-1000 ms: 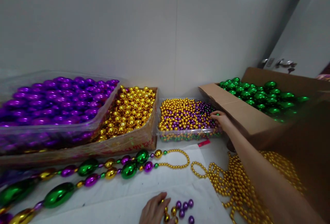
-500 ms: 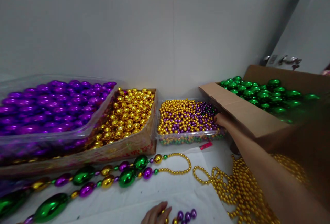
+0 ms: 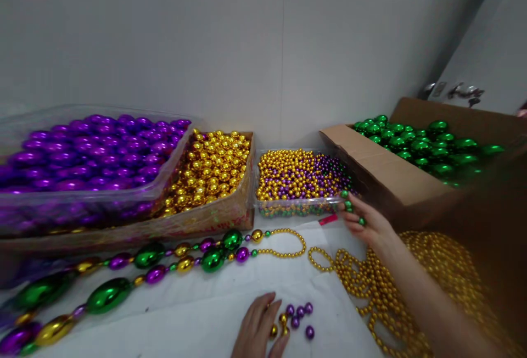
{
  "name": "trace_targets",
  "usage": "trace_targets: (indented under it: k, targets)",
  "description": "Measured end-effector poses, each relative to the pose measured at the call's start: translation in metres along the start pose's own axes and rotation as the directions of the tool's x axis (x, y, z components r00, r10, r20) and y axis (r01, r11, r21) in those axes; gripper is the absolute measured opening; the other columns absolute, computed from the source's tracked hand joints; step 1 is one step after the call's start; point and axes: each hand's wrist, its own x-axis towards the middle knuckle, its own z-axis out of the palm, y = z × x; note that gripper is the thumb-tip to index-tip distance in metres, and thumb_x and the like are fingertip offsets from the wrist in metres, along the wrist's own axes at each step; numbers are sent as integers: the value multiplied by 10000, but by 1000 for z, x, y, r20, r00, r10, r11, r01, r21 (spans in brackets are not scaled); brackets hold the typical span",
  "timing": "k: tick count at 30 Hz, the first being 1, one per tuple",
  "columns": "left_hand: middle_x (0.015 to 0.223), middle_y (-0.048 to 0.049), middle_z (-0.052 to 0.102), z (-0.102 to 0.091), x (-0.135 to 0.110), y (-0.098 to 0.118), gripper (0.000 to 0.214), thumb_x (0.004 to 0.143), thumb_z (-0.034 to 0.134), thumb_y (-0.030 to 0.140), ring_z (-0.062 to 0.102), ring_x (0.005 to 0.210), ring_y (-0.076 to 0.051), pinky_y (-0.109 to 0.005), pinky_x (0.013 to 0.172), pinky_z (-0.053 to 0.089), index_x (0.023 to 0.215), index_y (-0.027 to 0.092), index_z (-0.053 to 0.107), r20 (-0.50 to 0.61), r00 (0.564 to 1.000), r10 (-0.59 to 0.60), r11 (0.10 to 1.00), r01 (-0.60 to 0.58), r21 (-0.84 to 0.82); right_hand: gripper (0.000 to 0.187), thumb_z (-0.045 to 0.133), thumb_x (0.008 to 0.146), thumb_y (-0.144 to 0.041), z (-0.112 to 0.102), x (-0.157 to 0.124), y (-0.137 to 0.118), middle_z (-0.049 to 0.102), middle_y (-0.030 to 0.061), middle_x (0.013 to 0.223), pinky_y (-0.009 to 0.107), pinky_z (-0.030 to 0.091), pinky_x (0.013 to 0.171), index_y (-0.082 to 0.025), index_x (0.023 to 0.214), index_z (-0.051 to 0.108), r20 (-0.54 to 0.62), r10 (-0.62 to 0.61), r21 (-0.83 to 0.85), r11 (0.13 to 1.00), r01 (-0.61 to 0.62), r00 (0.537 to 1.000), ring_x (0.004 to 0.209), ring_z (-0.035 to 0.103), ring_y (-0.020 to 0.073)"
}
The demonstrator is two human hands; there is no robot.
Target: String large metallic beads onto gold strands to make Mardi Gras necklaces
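My right hand (image 3: 368, 223) is above the table, just off the near right corner of a clear tray (image 3: 298, 203) of small gold, purple and green beads. Several small green beads (image 3: 348, 206) are pinched in its fingers. My left hand (image 3: 257, 325) lies on the white cloth, fingers stretched and thumb apart. Small gold beads (image 3: 283, 318) lie between its thumb and fingers, touching or nearly so. Right beside them are several loose purple beads (image 3: 295, 322). A strung necklace (image 3: 108, 295) of large green, gold and purple beads stretches across the left, ending in a gold loop.
At the left stands a clear bin of purple beads (image 3: 94, 149), next to a cardboard box of gold beads (image 3: 214, 166). A carton (image 3: 382, 166) of green beads stands at the right, above heaped gold bead strands (image 3: 436, 270). A wall rises behind.
My right hand has come out of the bead tray toward me, now with green beads in its fingers. My left hand stays by the gold beads. The view has tilted slightly.
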Motion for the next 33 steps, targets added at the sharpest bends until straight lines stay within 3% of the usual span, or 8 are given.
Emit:
trace_targets:
  k: [6,10,14,17,21,25,28,33]
  targets:
    - [1391,-118,459,-22,9,31,462,911,455,325,409,1303,-234,-443,1079,390,1354,197,424,231,972,-36,985,74,-157,375,520,826,-535,70,-130,62,605,61,758,206,263,343,-193,947,615,64,136,28,990,-138,989,480,422,119]
    - [1407,-131,427,-24,8,33,474,924,434,351,352,1333,-225,-442,1115,337,1356,159,393,246,964,-99,961,156,-228,281,591,794,-447,93,-165,85,595,71,870,318,452,621,-214,938,656,-80,58,-149,986,-69,995,740,535,210]
    - [1401,-140,424,-28,2,35,498,915,457,370,344,1330,-231,-452,1114,326,1355,153,379,202,971,-128,953,177,-245,251,562,807,-354,104,-178,89,562,93,1037,446,367,908,-249,1001,682,-116,-58,-313,950,19,992,1041,462,298]
    - [1402,-140,423,-35,-6,37,499,909,468,370,338,1333,-237,-454,1114,321,1354,159,382,180,974,-138,952,180,-246,291,613,746,-291,98,-179,85,578,91,1072,466,348,938,-262,1026,689,-98,-80,-355,934,40,992,1113,428,313]
    - [1411,-126,413,-54,-22,34,509,904,480,366,342,1332,-240,-456,1102,329,1369,194,363,165,968,-190,947,225,-229,387,732,594,-300,64,-171,74,655,50,981,397,455,820,-246,977,708,-67,-43,-291,957,21,997,954,564,269]
    - [1383,-105,448,-87,-27,17,457,904,479,363,389,1298,-225,-440,1088,344,1330,209,419,114,954,-277,936,295,-195,391,646,693,-422,23,-174,59,682,93,991,273,435,507,-173,994,675,-278,33,-165,983,-82,960,776,609,222]
    - [1286,-85,539,-124,-15,-8,345,892,487,389,478,1209,-221,-424,1048,380,1173,205,565,30,932,-361,912,360,-198,393,608,724,-449,11,-191,53,683,103,877,241,383,450,-139,961,654,-452,66,-84,990,-116,890,672,585,187]
    - [1055,-71,649,-180,16,-46,383,841,530,445,588,967,-199,-381,920,458,1052,141,628,-124,788,-603,772,536,-342,395,627,727,-472,28,-233,70,675,74,815,276,438,521,-159,965,662,-453,113,-68,985,-161,884,667,590,196]
